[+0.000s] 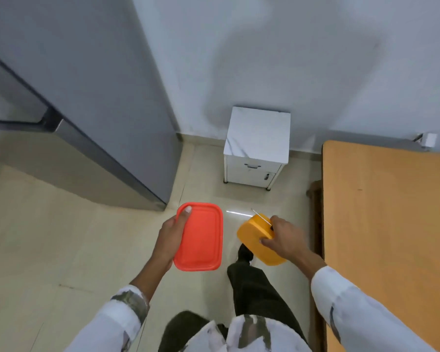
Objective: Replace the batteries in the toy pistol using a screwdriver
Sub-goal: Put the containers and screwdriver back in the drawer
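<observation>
Both arms reach forward from the lower frame, their white sleeves ending short of the wrists. The left grip (172,240), left of centre, clasps the long edge of a red plastic container (201,240), thumb laid flat on its top. The right grip (283,237), right of centre, curls over an orange plastic container (258,242), knuckles upward. A dark-trousered leg (254,283) is forward between the arms.

Tiled floor (48,237) beside a wooden table (386,212)
A small white cabinet (257,148) stands on the pale floor against the wall, near the table's far corner. A tall grey unit (99,110) stands on the left, and a dark shoe (245,252) rests on the tiles.
</observation>
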